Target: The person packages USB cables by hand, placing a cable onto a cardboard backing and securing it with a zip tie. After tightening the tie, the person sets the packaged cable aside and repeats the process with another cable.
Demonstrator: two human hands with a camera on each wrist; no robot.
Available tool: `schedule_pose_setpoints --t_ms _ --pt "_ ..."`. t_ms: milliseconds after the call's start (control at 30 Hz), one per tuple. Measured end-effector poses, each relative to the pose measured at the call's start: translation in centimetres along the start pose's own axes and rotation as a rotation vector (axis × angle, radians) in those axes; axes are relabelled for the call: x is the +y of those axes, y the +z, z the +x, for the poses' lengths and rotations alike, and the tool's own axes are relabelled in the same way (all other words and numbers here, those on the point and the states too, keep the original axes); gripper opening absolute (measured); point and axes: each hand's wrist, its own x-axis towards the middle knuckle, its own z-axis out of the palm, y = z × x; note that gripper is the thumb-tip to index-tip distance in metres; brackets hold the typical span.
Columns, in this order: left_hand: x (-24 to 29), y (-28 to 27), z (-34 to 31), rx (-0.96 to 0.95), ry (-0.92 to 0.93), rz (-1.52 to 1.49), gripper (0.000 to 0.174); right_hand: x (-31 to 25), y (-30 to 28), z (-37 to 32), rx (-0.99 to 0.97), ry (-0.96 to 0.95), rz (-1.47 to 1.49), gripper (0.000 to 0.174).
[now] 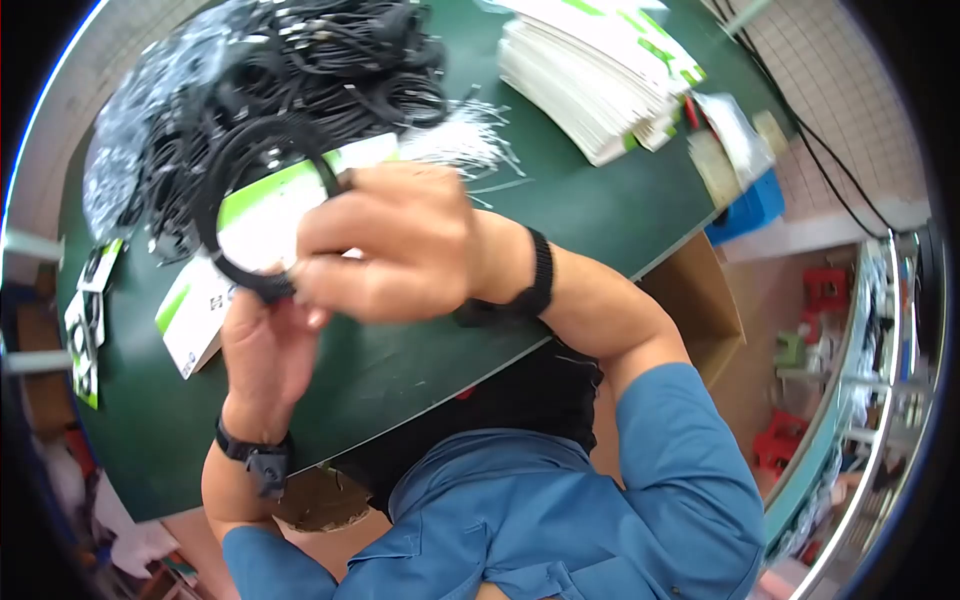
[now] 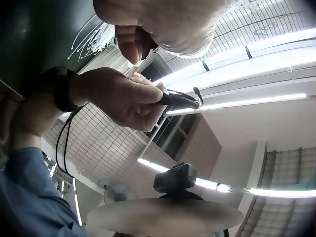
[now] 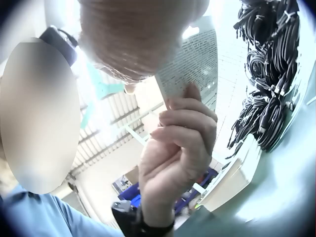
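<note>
A black cable wound into a ring is held up over the table in the head view. My right hand grips the ring's right side with curled fingers. At the ring's lower edge, my left hand pinches it between thumb and fingers. The left wrist view has the right hand holding a black cable end. In the right wrist view the left hand's fingers are curled, and the coil cannot be made out there. Green-and-white packaging lies beneath the ring.
Bundled black cables and clear plastic fill the far left. Thin white ties lie right of them. A stack of white-and-green cards stands far right, near a blue bin. Small green-and-black packs sit at left.
</note>
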Motion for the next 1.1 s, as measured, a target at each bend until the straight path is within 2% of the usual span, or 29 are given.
schedule_pose_setpoints --t_ms 33,67,133,167,233,467,633,800,900,1000,1100 --pt "0.3 -0.4 0.1 0.024 0.039 0.007 0.031 0.3 0.0 0.2 -0.051 0.066 0.057 0.023" --pt "0.4 -0.4 0.4 -0.017 0.045 0.111 0.030 0.5 0.4 0.2 -0.034 0.047 0.099 0.023" --pt "0.7 -0.1 0.6 -0.024 0.075 0.228 0.029 0.9 1.1 -0.3 0.012 0.337 0.246 0.027" --pt "0.5 0.3 0.7 0.016 0.131 0.307 0.028 0.9 1.0 0.0 0.019 0.323 0.281 0.027" --pt "0.4 0.8 0.8 0.072 0.197 0.384 0.027 0.7 0.1 0.8 -0.078 0.528 0.301 0.033" --pt "0.8 1.2 0.5 0.041 0.147 0.631 0.023 1.0 0.0 0.9 -0.286 0.500 0.201 0.028" --pt "0.0 1.2 0.8 -0.026 0.193 0.642 0.023 0.5 0.4 1.0 -0.374 0.456 0.131 0.030" --pt "-0.3 0.9 0.9 -0.069 0.182 0.652 0.024 0.3 1.1 0.7 -0.354 0.427 0.139 0.030" --pt "-0.1 0.6 1.0 -0.109 0.191 0.628 0.026 0.4 1.0 0.5 -0.328 0.524 0.202 0.027" --pt "0.4 0.8 1.0 -0.145 0.115 0.407 0.038 0.5 1.0 0.5 -0.336 0.564 0.238 0.024" --pt "0.2 1.3 0.8 -0.057 0.150 0.444 0.036 0.3 1.2 0.3 -0.349 0.576 0.277 0.024"
